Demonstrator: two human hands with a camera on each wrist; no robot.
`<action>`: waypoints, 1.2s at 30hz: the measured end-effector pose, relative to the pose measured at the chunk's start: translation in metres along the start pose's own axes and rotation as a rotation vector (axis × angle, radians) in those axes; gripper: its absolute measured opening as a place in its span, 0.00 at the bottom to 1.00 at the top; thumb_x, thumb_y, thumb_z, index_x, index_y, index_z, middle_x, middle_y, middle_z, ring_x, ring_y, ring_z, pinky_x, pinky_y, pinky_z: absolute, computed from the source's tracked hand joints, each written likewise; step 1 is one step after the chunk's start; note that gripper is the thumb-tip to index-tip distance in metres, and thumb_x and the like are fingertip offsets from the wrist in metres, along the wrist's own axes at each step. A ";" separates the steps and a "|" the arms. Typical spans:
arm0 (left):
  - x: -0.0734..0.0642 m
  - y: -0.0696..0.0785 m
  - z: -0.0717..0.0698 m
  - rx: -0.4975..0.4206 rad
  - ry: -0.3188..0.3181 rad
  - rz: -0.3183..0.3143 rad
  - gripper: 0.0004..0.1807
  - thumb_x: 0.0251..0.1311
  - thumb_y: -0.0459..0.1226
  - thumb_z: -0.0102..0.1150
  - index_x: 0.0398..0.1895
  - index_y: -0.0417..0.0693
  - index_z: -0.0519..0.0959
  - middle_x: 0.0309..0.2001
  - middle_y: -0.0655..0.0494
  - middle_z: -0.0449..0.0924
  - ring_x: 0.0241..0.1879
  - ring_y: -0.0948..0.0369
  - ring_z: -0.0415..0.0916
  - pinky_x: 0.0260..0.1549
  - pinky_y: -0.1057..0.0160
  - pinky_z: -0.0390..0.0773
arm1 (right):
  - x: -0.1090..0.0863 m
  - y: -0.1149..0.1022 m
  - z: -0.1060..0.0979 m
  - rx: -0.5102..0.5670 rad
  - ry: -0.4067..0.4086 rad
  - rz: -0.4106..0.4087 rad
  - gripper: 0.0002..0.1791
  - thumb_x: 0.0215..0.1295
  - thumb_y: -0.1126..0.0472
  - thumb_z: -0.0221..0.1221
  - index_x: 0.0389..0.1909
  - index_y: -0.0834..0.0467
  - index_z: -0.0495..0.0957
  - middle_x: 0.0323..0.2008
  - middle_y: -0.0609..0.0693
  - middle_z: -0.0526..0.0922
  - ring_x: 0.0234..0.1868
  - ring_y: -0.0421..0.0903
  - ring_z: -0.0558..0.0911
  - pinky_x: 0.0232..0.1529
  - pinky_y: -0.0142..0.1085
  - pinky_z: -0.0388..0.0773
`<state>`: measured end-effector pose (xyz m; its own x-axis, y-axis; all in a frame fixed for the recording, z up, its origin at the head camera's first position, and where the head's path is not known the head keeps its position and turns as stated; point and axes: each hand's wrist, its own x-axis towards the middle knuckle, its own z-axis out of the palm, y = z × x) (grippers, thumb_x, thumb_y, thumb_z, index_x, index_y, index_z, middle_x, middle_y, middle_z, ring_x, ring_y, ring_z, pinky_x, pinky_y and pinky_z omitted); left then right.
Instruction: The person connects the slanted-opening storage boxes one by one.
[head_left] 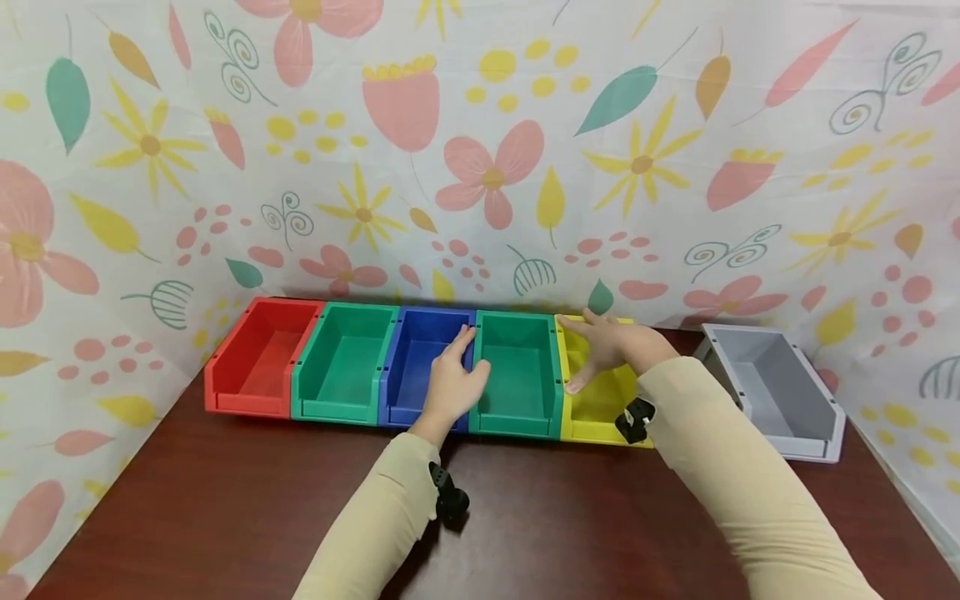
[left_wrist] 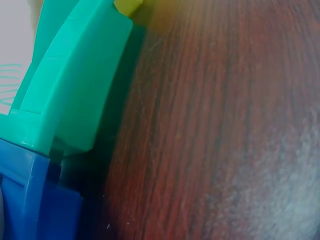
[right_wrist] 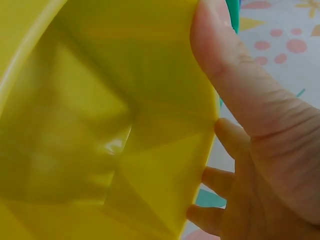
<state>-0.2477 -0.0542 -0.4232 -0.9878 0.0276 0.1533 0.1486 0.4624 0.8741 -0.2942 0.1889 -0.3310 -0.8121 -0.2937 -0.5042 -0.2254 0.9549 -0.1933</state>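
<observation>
In the head view, my left hand reaches over the border between the blue bin and the green bin to its right. Its fingers point away, fairly straight, and the thumb stands apart over the green bin. Contact with the walls is unclear there. My right hand is spread over the yellow bin, thumb toward its left wall. From the right wrist, fingertips touch the edge of the yellow bin, with the thumb along its rim. The left wrist view mostly misses the left hand.
A red bin and another green bin continue the row at left. A grey bin stands apart at right, angled. Patterned cloth rises behind the brown table. Small black cameras sit on both wrists.
</observation>
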 end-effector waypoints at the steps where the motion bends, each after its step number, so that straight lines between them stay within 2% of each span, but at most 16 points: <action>1: 0.000 0.000 0.000 -0.001 -0.001 -0.002 0.31 0.61 0.37 0.47 0.71 0.55 0.61 0.73 0.59 0.54 0.05 0.61 0.52 0.10 0.65 0.59 | 0.000 0.001 0.000 0.001 -0.002 -0.003 0.71 0.32 0.29 0.66 0.76 0.45 0.37 0.74 0.65 0.33 0.70 0.74 0.38 0.60 0.71 0.50; 7: 0.000 0.000 0.000 -0.013 0.005 0.011 0.31 0.61 0.37 0.47 0.70 0.54 0.62 0.73 0.58 0.55 0.06 0.61 0.48 0.10 0.66 0.57 | 0.000 0.010 0.005 0.008 0.060 -0.088 0.70 0.35 0.28 0.65 0.76 0.52 0.39 0.73 0.68 0.35 0.70 0.75 0.41 0.61 0.71 0.48; 10: 0.000 -0.001 0.000 -0.020 -0.007 0.000 0.32 0.60 0.37 0.46 0.71 0.55 0.61 0.73 0.58 0.55 0.06 0.62 0.47 0.09 0.66 0.56 | -0.006 0.019 0.011 0.097 0.110 -0.157 0.67 0.40 0.30 0.66 0.75 0.57 0.41 0.73 0.68 0.36 0.70 0.74 0.40 0.62 0.70 0.47; 12: -0.001 -0.001 0.000 -0.029 -0.018 -0.008 0.32 0.60 0.38 0.46 0.71 0.55 0.61 0.73 0.58 0.54 0.06 0.62 0.46 0.09 0.66 0.56 | -0.014 0.027 0.015 0.172 0.148 -0.179 0.65 0.44 0.32 0.65 0.75 0.57 0.41 0.73 0.68 0.36 0.71 0.72 0.40 0.63 0.69 0.46; 16: -0.001 -0.003 -0.003 -0.030 -0.025 -0.011 0.33 0.59 0.37 0.46 0.71 0.54 0.60 0.73 0.57 0.54 0.06 0.60 0.46 0.10 0.66 0.56 | -0.035 0.050 0.016 0.215 0.249 -0.152 0.63 0.47 0.31 0.62 0.75 0.56 0.41 0.74 0.66 0.40 0.71 0.69 0.44 0.63 0.67 0.50; 18: 0.000 -0.003 -0.006 -0.016 -0.028 -0.016 0.33 0.59 0.37 0.46 0.72 0.53 0.59 0.74 0.56 0.53 0.06 0.54 0.53 0.12 0.65 0.57 | -0.045 0.065 0.016 0.190 0.300 -0.125 0.63 0.48 0.29 0.61 0.75 0.59 0.42 0.73 0.68 0.43 0.70 0.70 0.48 0.62 0.67 0.52; 19: 0.000 -0.004 -0.008 -0.008 -0.030 -0.020 0.33 0.59 0.37 0.46 0.72 0.53 0.59 0.74 0.56 0.53 0.11 0.52 0.64 0.13 0.64 0.59 | -0.049 0.073 0.017 0.182 0.314 -0.099 0.62 0.49 0.29 0.60 0.75 0.60 0.42 0.73 0.68 0.43 0.70 0.71 0.48 0.62 0.67 0.53; 20: 0.000 -0.004 -0.010 0.000 -0.034 -0.021 0.33 0.59 0.38 0.46 0.72 0.52 0.58 0.74 0.56 0.52 0.21 0.50 0.74 0.16 0.63 0.61 | -0.054 0.082 0.019 0.175 0.331 -0.079 0.62 0.50 0.29 0.59 0.74 0.62 0.42 0.72 0.70 0.43 0.69 0.71 0.51 0.61 0.67 0.54; 21: 0.000 -0.004 -0.011 0.012 -0.039 -0.020 0.34 0.59 0.38 0.45 0.72 0.52 0.58 0.74 0.55 0.52 0.34 0.49 0.80 0.20 0.62 0.64 | -0.058 0.091 0.021 0.172 0.340 -0.060 0.62 0.51 0.29 0.58 0.74 0.63 0.42 0.72 0.71 0.42 0.68 0.72 0.51 0.60 0.68 0.55; 22: 0.000 -0.003 -0.013 0.021 -0.048 -0.018 0.34 0.59 0.38 0.45 0.72 0.51 0.57 0.74 0.54 0.51 0.49 0.49 0.78 0.26 0.60 0.67 | -0.063 0.100 0.024 0.175 0.347 -0.044 0.61 0.52 0.30 0.58 0.74 0.64 0.42 0.72 0.72 0.41 0.68 0.73 0.52 0.59 0.68 0.55; 23: 0.000 -0.003 -0.015 0.030 -0.054 -0.013 0.34 0.59 0.38 0.45 0.73 0.51 0.57 0.74 0.54 0.51 0.62 0.50 0.69 0.32 0.59 0.68 | -0.068 0.109 0.027 0.179 0.351 -0.027 0.60 0.54 0.30 0.57 0.74 0.65 0.42 0.71 0.74 0.39 0.67 0.74 0.52 0.59 0.68 0.56; 25: 0.000 -0.002 -0.018 0.042 -0.064 -0.005 0.34 0.60 0.38 0.45 0.73 0.50 0.56 0.74 0.53 0.50 0.73 0.53 0.49 0.43 0.56 0.67 | -0.078 0.126 0.033 0.193 0.361 0.005 0.59 0.56 0.32 0.56 0.74 0.65 0.41 0.70 0.75 0.37 0.66 0.76 0.52 0.57 0.69 0.56; 28: -0.001 -0.003 -0.024 0.056 -0.064 -0.007 0.34 0.60 0.37 0.45 0.73 0.49 0.56 0.74 0.53 0.50 0.74 0.54 0.47 0.50 0.55 0.64 | -0.091 0.147 0.043 0.194 0.392 0.037 0.57 0.59 0.33 0.55 0.73 0.66 0.40 0.69 0.77 0.38 0.63 0.79 0.52 0.54 0.70 0.57; 32: -0.004 -0.006 -0.034 0.057 -0.044 -0.024 0.34 0.60 0.37 0.45 0.72 0.50 0.57 0.74 0.54 0.52 0.73 0.54 0.48 0.50 0.54 0.63 | -0.102 0.169 0.058 0.200 0.484 0.067 0.54 0.61 0.36 0.54 0.73 0.67 0.42 0.68 0.78 0.41 0.64 0.79 0.50 0.53 0.71 0.55; 36: -0.004 -0.011 -0.044 0.058 -0.042 -0.030 0.34 0.60 0.38 0.46 0.72 0.51 0.57 0.74 0.56 0.52 0.73 0.54 0.48 0.49 0.55 0.64 | -0.110 0.193 0.072 0.224 0.607 0.073 0.50 0.63 0.41 0.55 0.71 0.71 0.47 0.67 0.80 0.42 0.66 0.79 0.42 0.56 0.72 0.48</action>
<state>-0.2432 -0.0985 -0.4131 -0.9931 0.0494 0.1066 0.1168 0.5140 0.8498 -0.2094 0.4027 -0.3740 -0.9956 -0.0891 0.0294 -0.0936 0.9202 -0.3800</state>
